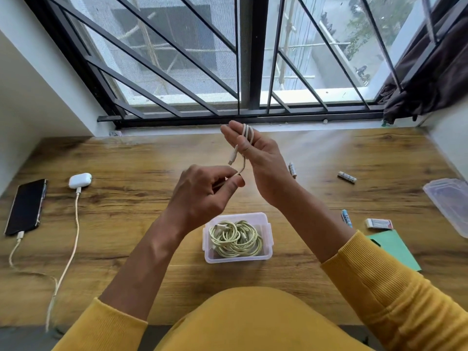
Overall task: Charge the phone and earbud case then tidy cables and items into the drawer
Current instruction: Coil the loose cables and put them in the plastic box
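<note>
Wood-grain table (152,158) carried everything, with a clear plastic box (238,258) in the middle as the handiest landmark. Above and beyond the box, the right hand (258,158) was raised with its fingers loosely curled, and a pale cable (247,134) was looped round them in a few turns. The left hand (210,191), just above the box, pinched the free run of that cable between thumb and fingertips, while one plug end (231,159) hung loose between the two hands. Inside the box lay a coil of yellow-green cables (235,239).

Far left of the box, the phone (26,207) lay flat with a cable plugged into its near end, and the white earbud case (80,180) just beside it also had a cable attached, so the charging part looked done. To the right of the box lay three batteries (347,177), an eraser (379,223), a green notebook (397,249) and, at the far right edge, the box's lid (450,203). No drawer was in view.

The step in hand seemed to be winding this cable into a neat coil. To do it well, the left hand should feed the cable with light, even tension, keeping each turn the same size and side by side on the fingers. The loose plug would best be tucked under a turn so the coil holds when slid off and laid in the box.
</note>
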Demonstrator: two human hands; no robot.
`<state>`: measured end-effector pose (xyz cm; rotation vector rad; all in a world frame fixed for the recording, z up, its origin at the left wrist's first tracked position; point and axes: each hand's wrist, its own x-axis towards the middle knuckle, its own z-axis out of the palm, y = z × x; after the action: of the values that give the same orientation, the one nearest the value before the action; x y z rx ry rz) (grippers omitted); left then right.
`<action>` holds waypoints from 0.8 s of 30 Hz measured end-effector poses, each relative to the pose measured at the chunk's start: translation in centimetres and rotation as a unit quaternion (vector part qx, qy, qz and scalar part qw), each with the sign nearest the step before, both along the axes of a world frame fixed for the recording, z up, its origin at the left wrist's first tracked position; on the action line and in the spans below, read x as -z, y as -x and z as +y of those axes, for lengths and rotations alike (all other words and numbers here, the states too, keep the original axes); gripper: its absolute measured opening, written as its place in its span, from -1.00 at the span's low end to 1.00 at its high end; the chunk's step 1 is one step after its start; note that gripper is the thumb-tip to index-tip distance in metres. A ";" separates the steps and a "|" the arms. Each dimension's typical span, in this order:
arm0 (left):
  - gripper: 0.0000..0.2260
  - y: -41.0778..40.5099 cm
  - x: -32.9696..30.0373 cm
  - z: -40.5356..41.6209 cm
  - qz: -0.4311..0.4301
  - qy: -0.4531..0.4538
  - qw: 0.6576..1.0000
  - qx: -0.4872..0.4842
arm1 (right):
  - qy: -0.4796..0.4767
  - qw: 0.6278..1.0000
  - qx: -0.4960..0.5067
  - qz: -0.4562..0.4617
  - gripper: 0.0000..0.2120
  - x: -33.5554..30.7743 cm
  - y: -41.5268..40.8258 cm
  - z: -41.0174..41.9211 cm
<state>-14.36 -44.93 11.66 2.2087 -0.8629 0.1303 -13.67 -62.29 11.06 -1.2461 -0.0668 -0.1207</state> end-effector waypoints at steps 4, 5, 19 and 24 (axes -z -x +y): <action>-0.80 -1.0 -1.1 0.6 -0.008 -0.001 1.000 -0.007 | 0.098 0.995 -0.026 -0.016 -0.72 1.0 0.1 0.3; -0.80 -1.2 -1.3 0.7 -0.009 0.000 1.000 -0.010 | 0.124 0.992 -0.033 -0.013 -0.68 1.3 0.1 0.4; -0.86 -3.1 -2.6 1.1 0.026 0.051 0.998 -0.026 | 0.209 0.964 -0.164 0.027 -0.22 -0.1 2.2 0.2; -0.89 -4.1 -1.6 1.2 0.103 0.118 0.987 0.025 | 0.133 0.969 -0.206 0.011 -0.38 0.2 2.3 -0.1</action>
<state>-10.30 -43.71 13.30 1.9389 -0.7458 -0.0191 -15.94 -62.35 10.85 -1.4759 -0.3291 0.2701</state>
